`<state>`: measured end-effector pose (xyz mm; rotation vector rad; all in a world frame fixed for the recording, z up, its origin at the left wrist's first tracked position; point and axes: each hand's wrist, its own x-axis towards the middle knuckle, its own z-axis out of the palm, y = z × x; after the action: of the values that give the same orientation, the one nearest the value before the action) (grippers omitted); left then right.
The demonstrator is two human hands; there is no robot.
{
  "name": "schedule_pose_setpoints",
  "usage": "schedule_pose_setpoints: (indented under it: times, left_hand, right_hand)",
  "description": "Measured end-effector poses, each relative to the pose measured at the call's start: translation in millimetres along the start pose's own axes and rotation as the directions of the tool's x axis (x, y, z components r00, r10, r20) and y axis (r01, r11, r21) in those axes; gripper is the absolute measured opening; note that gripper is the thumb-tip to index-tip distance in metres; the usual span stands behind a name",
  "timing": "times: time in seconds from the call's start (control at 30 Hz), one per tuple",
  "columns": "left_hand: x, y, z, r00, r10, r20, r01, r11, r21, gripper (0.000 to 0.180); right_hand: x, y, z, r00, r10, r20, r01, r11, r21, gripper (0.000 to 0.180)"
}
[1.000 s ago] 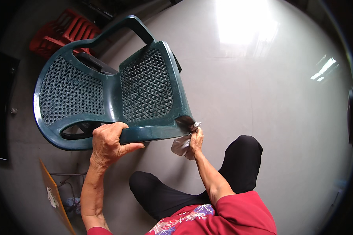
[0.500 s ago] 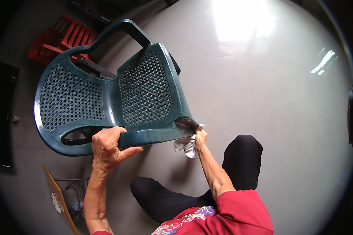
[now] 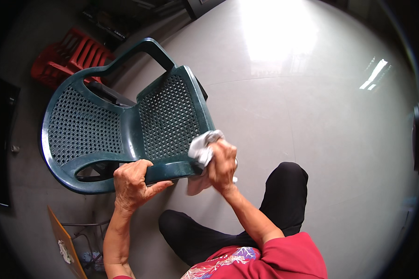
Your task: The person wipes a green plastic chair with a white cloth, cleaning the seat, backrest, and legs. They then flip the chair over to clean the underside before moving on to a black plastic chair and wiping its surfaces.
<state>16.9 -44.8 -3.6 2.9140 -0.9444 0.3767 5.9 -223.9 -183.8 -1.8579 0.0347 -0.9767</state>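
Observation:
A dark green plastic armchair [image 3: 166, 116] with a woven-pattern seat and back stands in front of me, its backrest toward the left. My left hand [image 3: 134, 182] is closed around the chair's near armrest, thumb below and fingers over the top. At the front corner of that same armrest, my right hand [image 3: 222, 162] grips a whitish cloth [image 3: 202, 148]. The cloth lies against the corner of the chair and hides it, and part of it hangs below the armrest.
Stacked red plastic chairs [image 3: 74, 56] stand behind the green one at the far left. A yellow-brown board [image 3: 66, 242] on thin metal legs is at the lower left, with a white item on it. Grey floor [image 3: 260, 111] stretches to the right. My bent knees [image 3: 286, 195] are close by.
My right hand has come up from under the front corner of the armrest to its top, bringing the cloth along. The left hand keeps its hold on the armrest. The view has shifted slightly.

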Motion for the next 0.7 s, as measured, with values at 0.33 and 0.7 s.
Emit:
schedule_pose_setpoints:
  times: [0.33, 0.7]
  left_hand:
    - [5.4, 0.9, -3.9, 0.999, 0.033, 0.04, -0.032, 0.998, -0.046, 0.064]
    - [4.1, 1.4, -4.3, 0.999, -0.01, 0.049, 0.012, 0.999, -0.04, 0.06]
  right_hand:
    - [-65.9, 179.6, 60.6, 0.686, 0.547, 0.479, -0.555, 0.82, -0.141, 0.038]
    - [-87.5, 166.3, 48.5, 0.251, 0.874, 0.417, -0.953, 0.298, -0.052, 0.031]
